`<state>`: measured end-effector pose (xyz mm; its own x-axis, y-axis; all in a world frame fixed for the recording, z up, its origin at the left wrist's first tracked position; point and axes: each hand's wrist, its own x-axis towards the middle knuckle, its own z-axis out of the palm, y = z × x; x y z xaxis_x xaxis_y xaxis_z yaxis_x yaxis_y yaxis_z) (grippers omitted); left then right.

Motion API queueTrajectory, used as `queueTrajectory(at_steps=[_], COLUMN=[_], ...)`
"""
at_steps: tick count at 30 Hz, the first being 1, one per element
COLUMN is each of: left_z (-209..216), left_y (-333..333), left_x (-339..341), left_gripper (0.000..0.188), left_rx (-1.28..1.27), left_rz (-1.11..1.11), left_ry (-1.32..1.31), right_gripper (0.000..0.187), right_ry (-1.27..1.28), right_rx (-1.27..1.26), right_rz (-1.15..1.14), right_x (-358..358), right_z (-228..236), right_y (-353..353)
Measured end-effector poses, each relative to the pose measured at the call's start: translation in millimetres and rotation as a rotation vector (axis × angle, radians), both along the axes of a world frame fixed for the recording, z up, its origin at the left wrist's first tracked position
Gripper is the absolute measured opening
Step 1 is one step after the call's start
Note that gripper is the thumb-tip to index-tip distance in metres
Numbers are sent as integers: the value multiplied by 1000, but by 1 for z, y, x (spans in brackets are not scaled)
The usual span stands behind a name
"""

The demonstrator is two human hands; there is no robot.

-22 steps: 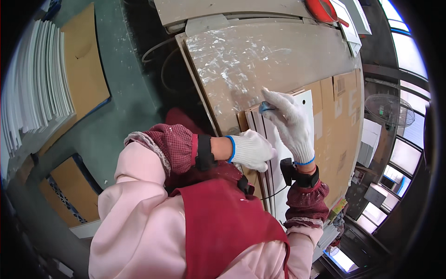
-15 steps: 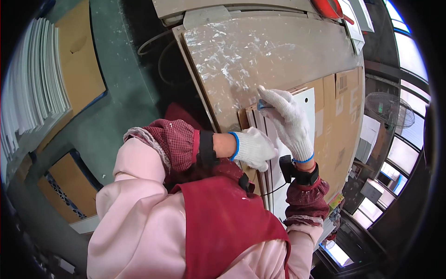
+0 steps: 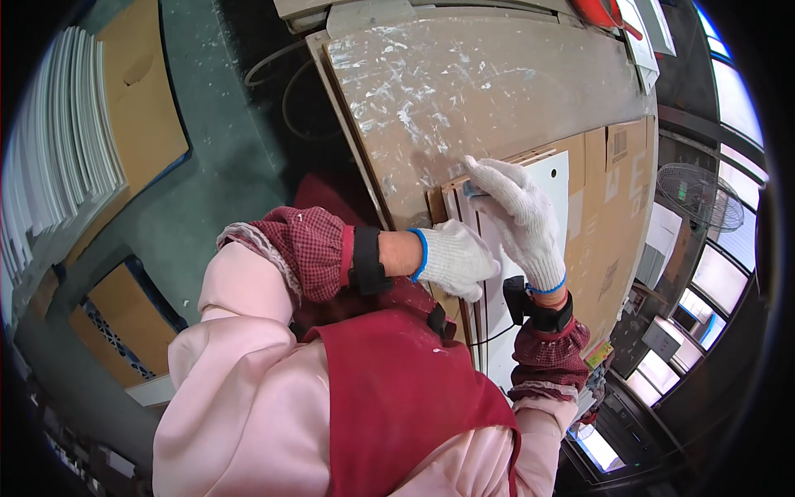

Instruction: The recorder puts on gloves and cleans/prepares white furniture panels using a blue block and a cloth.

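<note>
My left hand (image 3: pixel 460 258), in a white knit glove with a blue cuff, lies across the near-left edges of a white panel (image 3: pixel 561 192). Its fingers are stretched flat and the thumb stands apart. Gloved the same way, my right hand (image 3: pixel 520 217) is over the panel's far part, fingers long and close together. Beneath its fingers, against the panel's far-left edge, shows a small blue-grey piece (image 3: pixel 475 189), partly hidden; its kind is unclear. The panel has a dark round hole near one corner. Brown board edges show along its left side.
The panel lies over flattened cardboard (image 3: pixel 609 215) on a paint-smeared table (image 3: pixel 414 91). A red object (image 3: pixel 598 12) sits at the far edge. Stacked white sheets (image 3: pixel 62 132) stand at the left by brown cardboard (image 3: pixel 145 83). A wire fan (image 3: pixel 700 197) is at the right.
My right hand has tipped lower, and the blue-grey piece now shows less, against the panel's edge. My left hand stays almost where it was. The whole view has shifted slightly.
</note>
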<state>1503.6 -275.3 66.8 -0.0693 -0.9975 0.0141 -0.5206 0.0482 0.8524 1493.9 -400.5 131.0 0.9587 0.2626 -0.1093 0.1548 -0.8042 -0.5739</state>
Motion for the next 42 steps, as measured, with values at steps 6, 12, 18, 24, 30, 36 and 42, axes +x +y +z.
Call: queueTrajectory(at_steps=[6,12,18,24,30,36,42], left_z=[-5,-3,-4,-8,13,10,-4], left_y=[-1,-4,-8,-5,10,52,45], left_x=[-6,-5,-7,-11,2,51,68], left_gripper=[31,31,31,30,29,27,35], left_rx=[-28,40,107,-10,108,-81,248], left_rz=[39,2,-17,49,-34,568,882], left_ry=[11,-20,2,-20,13,516,566], right_gripper=[55,51,44,42,43,45,44], right_ry=[-4,-20,246,230,216,149,175], right_rx=[-59,132,583,599,527,719,751], right_rz=[57,-111,-587,-535,-552,-721,-791], right_x=[2,-1,-9,-14,-14,-31,-41], right_z=[-1,5,9,3,14,15,11], right_y=[0,-12,-16,-15,-16,-34,-43])
